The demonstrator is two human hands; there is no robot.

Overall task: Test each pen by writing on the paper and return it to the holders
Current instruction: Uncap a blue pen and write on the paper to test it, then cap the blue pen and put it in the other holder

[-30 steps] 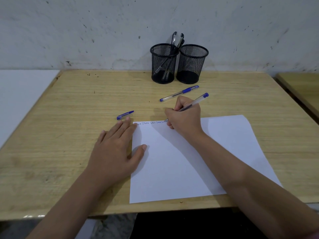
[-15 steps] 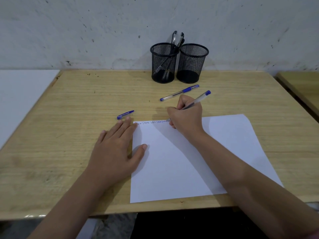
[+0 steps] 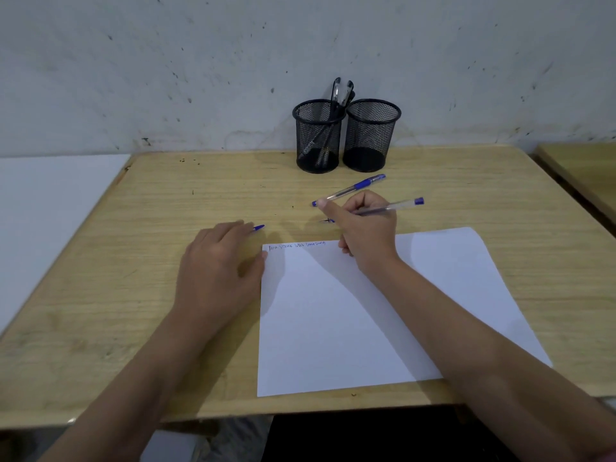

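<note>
Tabletop (image 3: 100, 295): a bare wooden surface is seen across the middle of the frame; anything nudged near its lower edge could be rolled off.
Paper (image 3: 366, 311): it is laid at lower centre, with one line of writing along its top edge. It is pinned by neither hand, so it could be dragged askew if a forearm is swept across it.
Right hand (image 3: 365, 228): it is raised just above the paper's top edge, fingers curled round the held pen (image 3: 390, 208), thumb stretched toward the left. The tip is off the paper; the cap is off, so ink could be smeared on the tabletop.
Left hand (image 3: 220, 265): it is laid flat, fingers relaxed and holding nothing, just left of the paper, fingertips over the pen cap (image 3: 258, 227), which could be flicked away.
Holders (image 3: 346, 135): two mesh cups stand touching at upper centre; the left one holds pens and could be tipped by a careless return.
Loose pen (image 3: 350, 190): it lies between holders and right hand, and could be knocked rolling.
</note>
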